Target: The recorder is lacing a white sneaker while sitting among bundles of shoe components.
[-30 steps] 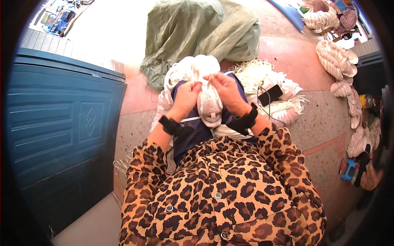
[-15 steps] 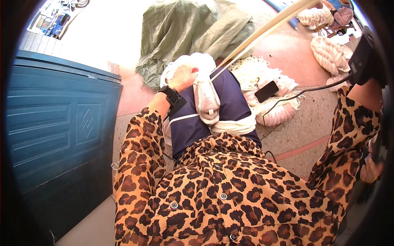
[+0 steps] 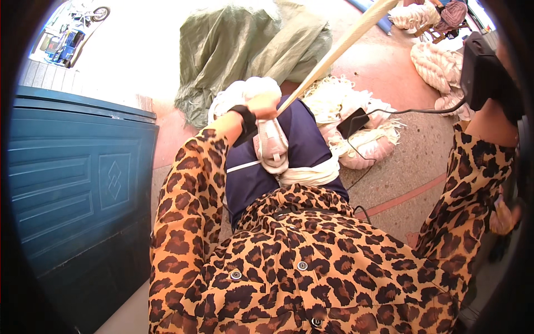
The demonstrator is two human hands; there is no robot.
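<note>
Shifted rightward over the lap (image 3: 308, 132) since half a second ago, with nearer left hand (image 3: 264, 104) clenched on the low end of a pale strand (image 3: 339, 53) slanting up-right, and grip of right hand (image 3: 503, 55) impossible to tell.

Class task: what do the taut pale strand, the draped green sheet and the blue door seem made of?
Pale strand: perhaps yarn or fabric, matte, faintly streaked lengthwise. Green sheet: probably woven plastic, slightly shiny, crisply creased. Blue door: likely painted metal, satin, with pressed-looking panels.
</note>
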